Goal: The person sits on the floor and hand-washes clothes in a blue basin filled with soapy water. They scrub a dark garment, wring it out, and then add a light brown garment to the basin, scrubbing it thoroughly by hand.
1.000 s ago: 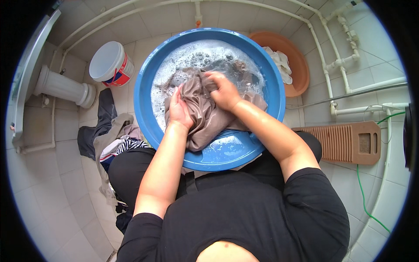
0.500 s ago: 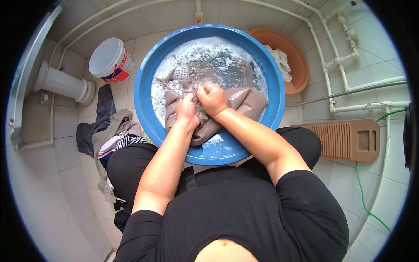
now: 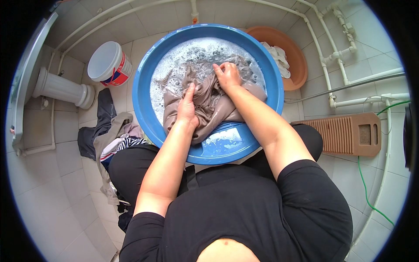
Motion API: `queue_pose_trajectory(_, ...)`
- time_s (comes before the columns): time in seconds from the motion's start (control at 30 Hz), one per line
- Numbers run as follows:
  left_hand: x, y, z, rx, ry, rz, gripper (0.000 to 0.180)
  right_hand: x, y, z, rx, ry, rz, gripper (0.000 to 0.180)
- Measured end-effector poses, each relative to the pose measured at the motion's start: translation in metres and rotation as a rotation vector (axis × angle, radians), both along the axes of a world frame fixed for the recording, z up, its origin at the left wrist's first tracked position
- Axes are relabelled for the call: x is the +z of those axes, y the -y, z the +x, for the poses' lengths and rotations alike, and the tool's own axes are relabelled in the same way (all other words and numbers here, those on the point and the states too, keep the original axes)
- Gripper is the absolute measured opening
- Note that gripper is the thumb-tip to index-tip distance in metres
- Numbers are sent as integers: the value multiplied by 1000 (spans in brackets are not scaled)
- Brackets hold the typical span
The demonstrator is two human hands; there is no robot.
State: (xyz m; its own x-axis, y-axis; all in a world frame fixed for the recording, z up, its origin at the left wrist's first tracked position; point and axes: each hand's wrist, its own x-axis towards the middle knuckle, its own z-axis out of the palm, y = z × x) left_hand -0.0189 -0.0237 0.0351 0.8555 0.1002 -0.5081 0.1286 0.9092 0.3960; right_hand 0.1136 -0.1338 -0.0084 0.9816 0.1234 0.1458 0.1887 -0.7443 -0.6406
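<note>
A wet, brownish-grey garment (image 3: pixel 224 107) lies bunched in a large blue basin (image 3: pixel 142 94), partly under soapy water (image 3: pixel 192 50). On the garment's left side, my left hand (image 3: pixel 187 109) is closed around a fold, thumb pointing away from me. Farther off and to the right, my right hand (image 3: pixel 228 75) has its fingers curled on the cloth at the water's edge. Part of the fabric between the hands is lifted into creases. The fingertips of both hands are partly hidden by cloth and foam.
Left of the basin stand a white bucket (image 3: pixel 104 61) and a white pedestal (image 3: pixel 65 89); a clothes pile (image 3: pixel 107 131) lies nearer. An orange-brown basin (image 3: pixel 299 65) holds white cloth (image 3: pixel 277 56). A brown washboard (image 3: pixel 345 133) lies right, by wall pipes (image 3: pixel 327 78) and a green hose (image 3: pixel 366 196).
My right hand has moved away from me and to the right, apart from the left. The cloth between them has been pulled up into folds, and the garment has shifted off the basin's near right.
</note>
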Motion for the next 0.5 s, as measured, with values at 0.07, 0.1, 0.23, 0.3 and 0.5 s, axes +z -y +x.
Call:
queue_pose_trajectory(0.07, -9, -12, 0, 96, -57, 10, 34, 6, 16, 1, 267, -141, -179, 54)
queue_pose_trajectory(0.1, -13, -18, 0, 160, -69, -40, 33, 6, 22, -2, 372, -205, -230, 61)
queue_pose_trajectory(0.23, -13, -23, 0, 155, 23, -116, 42, 6, 33, 4, 239, -241, -301, 58)
queue_pose_trajectory(0.3, -1, -18, -2, 75, 36, -125, 47, 13, 21, -5, 80, -140, -198, 55)
queue_pose_trajectory(0.5, -9, -24, -11, 8, 52, -175, 51, 66, -30, -110, 593, 122, 556, 24)
